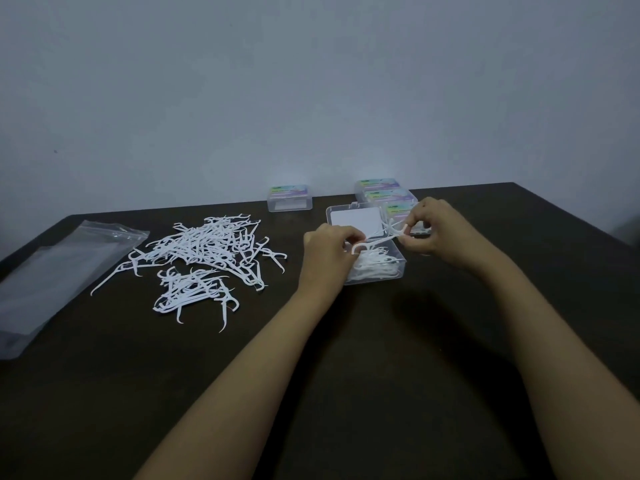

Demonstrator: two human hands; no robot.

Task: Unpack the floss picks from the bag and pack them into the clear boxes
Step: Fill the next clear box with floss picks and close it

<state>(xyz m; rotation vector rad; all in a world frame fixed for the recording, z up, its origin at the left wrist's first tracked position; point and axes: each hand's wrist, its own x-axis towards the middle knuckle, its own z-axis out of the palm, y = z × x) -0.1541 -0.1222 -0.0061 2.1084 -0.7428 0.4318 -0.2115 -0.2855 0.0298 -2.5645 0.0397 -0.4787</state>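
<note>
I observe both grips over the far right part of the desk (381, 358). The left grip (325, 252) has its thumb and fingertips curled in a pinch on one end of the held picks (379, 239), a small white bunch. The right grip (438, 228) pinches the other end, its fingers curled likewise. The bunch spans the gap between the two grips, and I cannot count its pieces.

Directly beneath that gap sits the open clear box (381, 277), with its hinged lid (353, 220) laid back flat on the side away from the wrists. The box carries a layer of packed picks (375, 265), lying below the held bunch. I cannot tell whether the bunch touches them. In this view the left grip overlaps the left end of the box.

Well to the left of the left grip lies the loose pile (207, 245) of white floss picks, spread on the desk. A smaller cluster (194, 294) sits just nearer the person than the pile. Further left again, beyond the pile, the clear bag (59, 271) lies flat.

Just beyond the right grip's knuckles stands a group of closed boxes (381, 188) with coloured labels, partly hidden by the fingers. One single closed box (290, 199) stands apart from that group. It is beyond the left grip and somewhat to its left, close to the wall (311, 81).
</note>
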